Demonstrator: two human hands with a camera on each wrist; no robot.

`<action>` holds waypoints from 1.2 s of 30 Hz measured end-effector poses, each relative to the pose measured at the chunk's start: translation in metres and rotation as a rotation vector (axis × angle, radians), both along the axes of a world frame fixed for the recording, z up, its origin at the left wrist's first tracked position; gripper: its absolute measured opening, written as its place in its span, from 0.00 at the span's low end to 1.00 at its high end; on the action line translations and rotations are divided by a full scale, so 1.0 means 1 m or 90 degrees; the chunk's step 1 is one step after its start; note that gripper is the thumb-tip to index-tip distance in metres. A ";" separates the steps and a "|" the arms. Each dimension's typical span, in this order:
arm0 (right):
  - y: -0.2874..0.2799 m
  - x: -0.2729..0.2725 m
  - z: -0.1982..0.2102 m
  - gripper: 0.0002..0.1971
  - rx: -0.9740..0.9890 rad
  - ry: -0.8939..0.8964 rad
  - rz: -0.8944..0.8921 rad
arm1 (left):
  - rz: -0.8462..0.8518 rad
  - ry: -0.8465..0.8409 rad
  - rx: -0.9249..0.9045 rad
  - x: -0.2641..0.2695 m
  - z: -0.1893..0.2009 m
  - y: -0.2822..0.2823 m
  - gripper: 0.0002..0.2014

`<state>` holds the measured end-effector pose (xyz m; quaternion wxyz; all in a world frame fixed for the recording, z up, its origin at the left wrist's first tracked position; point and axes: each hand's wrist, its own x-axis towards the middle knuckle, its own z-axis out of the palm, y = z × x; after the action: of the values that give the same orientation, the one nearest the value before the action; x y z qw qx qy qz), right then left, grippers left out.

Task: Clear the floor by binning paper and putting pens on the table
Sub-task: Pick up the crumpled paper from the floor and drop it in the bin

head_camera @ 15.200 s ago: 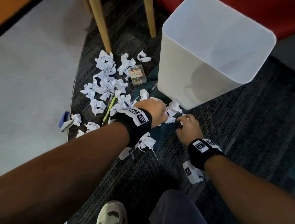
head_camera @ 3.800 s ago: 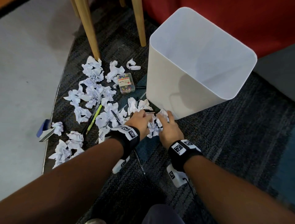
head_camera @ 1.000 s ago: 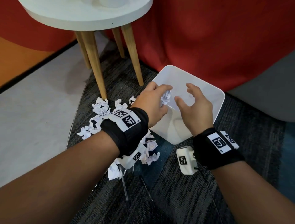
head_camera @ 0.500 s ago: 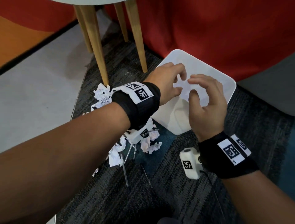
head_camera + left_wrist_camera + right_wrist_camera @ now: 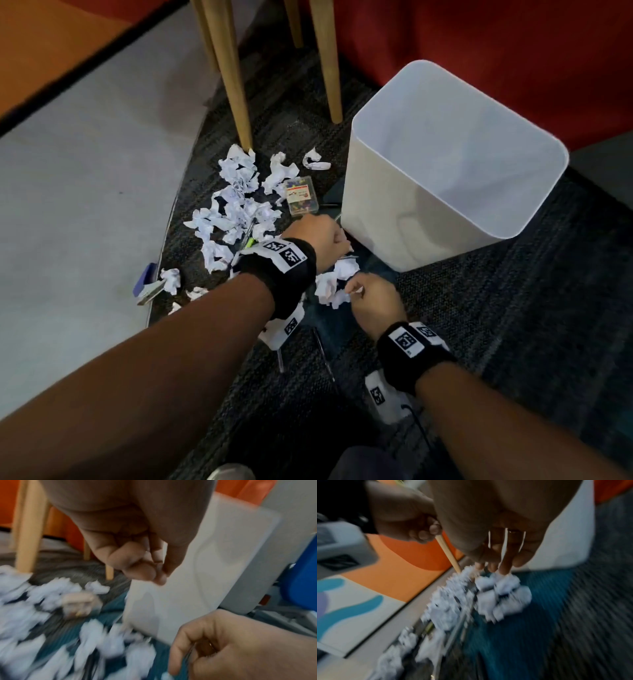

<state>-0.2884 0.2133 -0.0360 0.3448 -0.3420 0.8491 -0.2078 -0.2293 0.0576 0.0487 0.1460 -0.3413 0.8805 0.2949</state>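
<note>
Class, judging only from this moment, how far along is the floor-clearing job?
Early. Done: nothing I can confirm; the bin's contents are hidden. In hand: both hands, left hand and right hand, reach into the crumpled paper beside the bin. Left: most paper balls and the pens lie on the carpet.

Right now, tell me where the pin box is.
In the head view the pin box lies on the carpet left of the bin, just beyond the left hand, with crumpled paper on its left.
</note>
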 end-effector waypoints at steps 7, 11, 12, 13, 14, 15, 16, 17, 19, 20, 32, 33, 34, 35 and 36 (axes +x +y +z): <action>0.004 0.014 -0.057 0.23 0.232 0.009 0.255 | -0.038 -0.147 0.086 0.022 -0.084 0.030 0.22; 0.007 0.011 -0.060 0.26 0.268 0.031 0.297 | -0.094 -0.176 0.119 0.030 -0.106 0.047 0.29; 0.010 0.010 -0.059 0.24 0.261 0.033 0.285 | -0.094 -0.180 0.123 0.032 -0.109 0.049 0.29; 0.012 0.008 -0.058 0.23 0.254 0.033 0.269 | -0.097 -0.178 0.125 0.034 -0.112 0.051 0.28; 0.015 0.006 -0.056 0.21 0.240 0.035 0.251 | -0.104 -0.175 0.123 0.035 -0.113 0.052 0.28; 0.017 0.003 -0.054 0.19 0.222 0.041 0.233 | -0.118 -0.179 0.116 0.036 -0.115 0.054 0.28; 0.019 0.001 -0.051 0.17 0.199 0.051 0.212 | -0.134 -0.188 0.104 0.037 -0.116 0.056 0.29; 0.021 -0.001 -0.048 0.15 0.177 0.060 0.186 | -0.146 -0.204 0.094 0.037 -0.117 0.057 0.29; 0.023 -0.005 -0.041 0.12 0.140 0.065 0.128 | -0.151 -0.235 0.086 0.037 -0.118 0.059 0.26; 0.023 -0.006 -0.036 0.11 0.129 0.060 0.096 | -0.151 -0.246 0.082 0.036 -0.119 0.060 0.24; 0.002 -0.007 0.006 0.09 -0.085 0.098 -0.103 | -0.102 -0.166 0.087 0.032 -0.099 0.057 0.18; -0.002 -0.006 0.011 0.09 -0.109 0.102 -0.113 | -0.097 -0.151 0.085 0.033 -0.093 0.054 0.18; -0.006 -0.005 0.018 0.08 -0.124 0.104 -0.122 | -0.096 -0.137 0.079 0.033 -0.086 0.051 0.18; -0.011 -0.005 0.026 0.08 -0.136 0.104 -0.131 | -0.098 -0.126 0.072 0.034 -0.079 0.047 0.19; -0.015 -0.006 0.035 0.07 -0.148 0.103 -0.140 | -0.102 -0.115 0.065 0.034 -0.071 0.043 0.20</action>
<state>-0.2942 0.1978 -0.0013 0.2087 -0.3004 0.8764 -0.3131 -0.1952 0.1005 -0.0228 0.2648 -0.2875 0.8721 0.2945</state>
